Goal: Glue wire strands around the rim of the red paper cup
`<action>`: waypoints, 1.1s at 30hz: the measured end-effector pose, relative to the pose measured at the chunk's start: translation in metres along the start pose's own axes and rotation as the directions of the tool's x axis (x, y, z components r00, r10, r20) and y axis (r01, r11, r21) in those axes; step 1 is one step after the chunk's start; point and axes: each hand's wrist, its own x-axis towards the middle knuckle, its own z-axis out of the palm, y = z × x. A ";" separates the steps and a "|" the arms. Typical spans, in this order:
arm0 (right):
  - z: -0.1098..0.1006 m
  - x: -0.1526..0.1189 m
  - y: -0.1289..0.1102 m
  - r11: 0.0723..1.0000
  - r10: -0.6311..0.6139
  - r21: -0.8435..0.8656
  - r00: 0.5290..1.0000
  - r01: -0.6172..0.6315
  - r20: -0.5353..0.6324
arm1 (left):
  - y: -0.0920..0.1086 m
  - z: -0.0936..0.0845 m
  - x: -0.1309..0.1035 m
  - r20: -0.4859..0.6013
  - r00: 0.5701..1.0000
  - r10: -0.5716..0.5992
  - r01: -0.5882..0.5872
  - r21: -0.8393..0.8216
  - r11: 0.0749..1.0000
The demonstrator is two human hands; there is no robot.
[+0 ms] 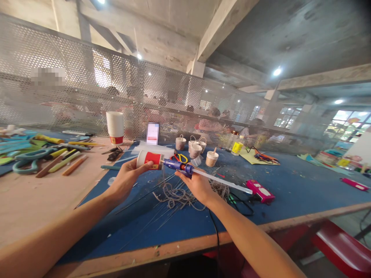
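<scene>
My left hand is closed around a red and white paper cup, which lies on its side in the air with its base toward the right. In my right hand is a blue hot glue gun, a long clear glue stick jutting out of its back. The gun's nozzle is at the cup's base end; whether it touches I cannot tell. Below both hands, a tangle of grey cord and thin wires lies on the blue table mat.
Several small cord-handled buckets stand behind my hands, beside a tub with a stick. Yellow-handled scissors lie nearby. A paper cup stack stands back left, tools further left. A pink box sits right. Perforated metal screen behind.
</scene>
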 end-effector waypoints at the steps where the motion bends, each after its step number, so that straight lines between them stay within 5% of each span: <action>1: 0.000 0.000 0.000 1.000 0.002 -0.011 1.000 -0.002 -0.001 | 0.000 0.000 0.000 -0.002 1.000 0.001 -0.001 0.002 1.000; 33: -0.002 0.002 0.001 0.996 0.012 -0.086 0.999 -0.015 -0.031 | 0.004 0.001 -0.004 0.037 0.999 0.022 -0.023 0.042 0.999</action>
